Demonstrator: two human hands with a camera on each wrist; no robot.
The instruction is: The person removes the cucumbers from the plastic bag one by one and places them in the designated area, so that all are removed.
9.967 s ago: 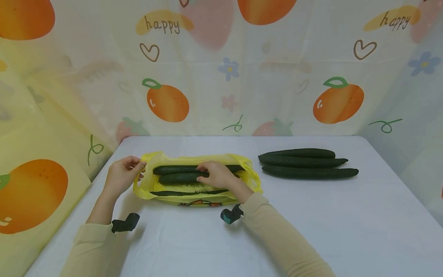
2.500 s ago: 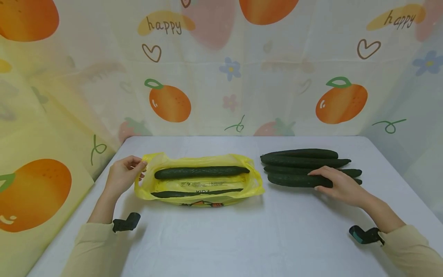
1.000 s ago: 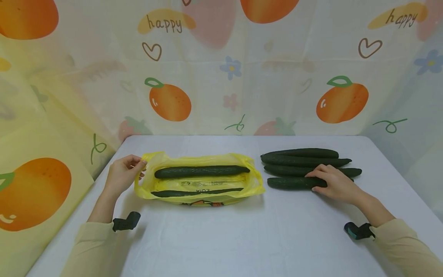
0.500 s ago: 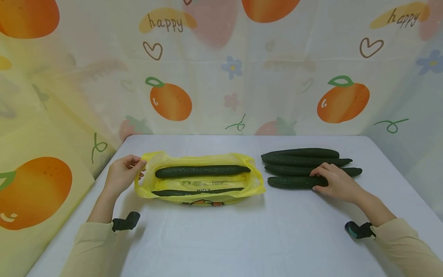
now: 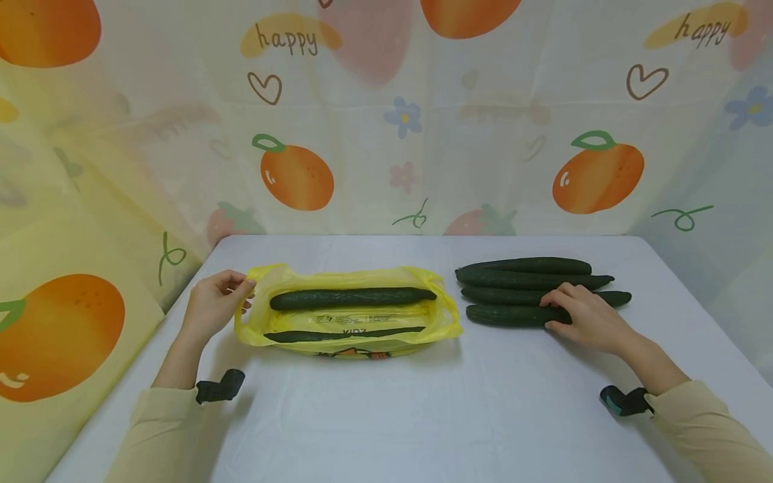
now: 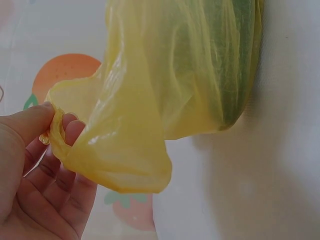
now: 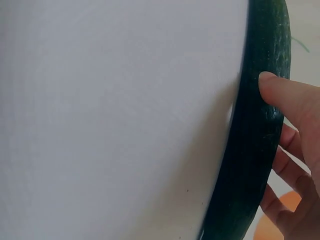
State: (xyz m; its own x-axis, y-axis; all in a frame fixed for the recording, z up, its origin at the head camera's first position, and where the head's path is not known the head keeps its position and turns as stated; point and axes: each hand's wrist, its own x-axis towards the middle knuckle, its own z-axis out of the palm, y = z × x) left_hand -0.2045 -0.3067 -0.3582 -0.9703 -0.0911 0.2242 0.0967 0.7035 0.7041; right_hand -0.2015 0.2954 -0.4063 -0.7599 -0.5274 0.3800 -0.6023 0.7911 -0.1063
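At the left, my left hand (image 5: 211, 308) pinches the handle corner of a yellow plastic bag (image 5: 362, 344); the left wrist view shows the handle (image 6: 59, 137) between thumb and fingers. Inside the bag's open mouth lies one whole cucumber (image 5: 353, 298). A thin dark green strip (image 5: 286, 337) shows along its near side, the rest covered by the bag. On the right, my right hand (image 5: 594, 325) grips a cucumber (image 5: 507, 316), the nearest of a row. The right wrist view has the thumb on one side of this cucumber (image 7: 250, 145) and fingers on the other.
Three more cucumbers (image 5: 531, 279) lie side by side just behind the gripped one. A white cloth-covered table (image 5: 386, 422) spreads beneath everything. Behind it hangs a curtain (image 5: 362, 121) printed with fruit.
Ten seconds ago my right hand was on cucumbers in the bag; now it is at the right-hand row, which has one more, and the bag shows one fewer. In the last second, almost nothing moved.
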